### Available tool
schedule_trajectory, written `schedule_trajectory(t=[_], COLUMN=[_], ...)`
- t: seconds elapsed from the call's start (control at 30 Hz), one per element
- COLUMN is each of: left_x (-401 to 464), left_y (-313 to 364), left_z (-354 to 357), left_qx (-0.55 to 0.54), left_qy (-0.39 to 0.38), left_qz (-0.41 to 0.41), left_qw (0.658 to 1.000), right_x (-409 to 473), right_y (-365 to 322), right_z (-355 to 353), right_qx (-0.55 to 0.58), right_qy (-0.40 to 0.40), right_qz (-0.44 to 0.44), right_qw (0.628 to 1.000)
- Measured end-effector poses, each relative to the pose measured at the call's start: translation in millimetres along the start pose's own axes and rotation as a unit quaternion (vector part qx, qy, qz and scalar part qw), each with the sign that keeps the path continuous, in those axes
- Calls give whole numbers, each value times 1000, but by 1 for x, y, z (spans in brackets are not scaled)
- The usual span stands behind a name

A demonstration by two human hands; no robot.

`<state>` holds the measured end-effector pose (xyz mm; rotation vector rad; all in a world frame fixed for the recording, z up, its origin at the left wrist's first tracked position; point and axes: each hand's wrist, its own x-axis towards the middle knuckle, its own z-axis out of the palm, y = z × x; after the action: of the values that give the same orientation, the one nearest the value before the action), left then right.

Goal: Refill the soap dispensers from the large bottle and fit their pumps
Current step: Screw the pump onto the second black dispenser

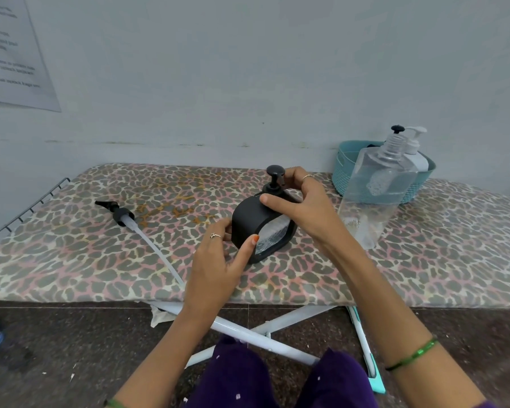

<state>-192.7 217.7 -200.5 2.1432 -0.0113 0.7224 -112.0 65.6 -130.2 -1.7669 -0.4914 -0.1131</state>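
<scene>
A black soap dispenser [249, 220] with a clear window stands in the middle of the leopard-print board [100, 260]. Its black pump [275, 179] sits on top. My left hand [218, 260] grips the dispenser's lower left side, thumb on the front edge. My right hand [301, 201] holds its top around the pump collar. To the right stands the large clear bottle [374, 189], with no pump on its neck and little liquid in it. A loose black pump with a long white tube [136, 225] lies on the board to the left.
A teal basket [348, 169] at the back right holds a white pump bottle [415, 151] and another bottle with a black pump. The board stands against a pale wall. A wire rack [27, 207] ends the board at left. White crossed legs show below.
</scene>
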Motion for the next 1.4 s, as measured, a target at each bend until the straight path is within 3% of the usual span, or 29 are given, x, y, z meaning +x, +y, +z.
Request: schedule_trajectory(t=[0.17,0.4,0.5,0.7,0.77,0.93,1.13,1.3,1.4], left_x=[1,2,2,2,2,2,2,1,1], left_y=[0,-1,-1,-3,-3,-4,-4,-5,-5], left_z=[1,2,2,3,3,2,3,3,3], left_qx=[-1,4,3,1,1,-3,-3,8,7], left_qy=[5,3,0,2,3,4,2,1,1], left_qz=[0,5,3,4,5,5,4,12,12], left_qw=[1000,1000,1000,1000,1000,1000,1000,1000,1000], right_x=[-3,1,3,2,2,2,-3,-1,1], right_y=[2,1,0,1,0,0,-1,-3,-2], right_z=[-12,-2,1,-11,-12,-8,-1,-8,-6], right_qx=[39,16,-5,2,14,67,53,5,7], right_qy=[-96,26,36,-89,-98,-4,72,-57,-63], right_qz=[-13,21,12,-2,4,29,9,1,-1], right_qw=[995,999,999,996,995,997,996,998,998])
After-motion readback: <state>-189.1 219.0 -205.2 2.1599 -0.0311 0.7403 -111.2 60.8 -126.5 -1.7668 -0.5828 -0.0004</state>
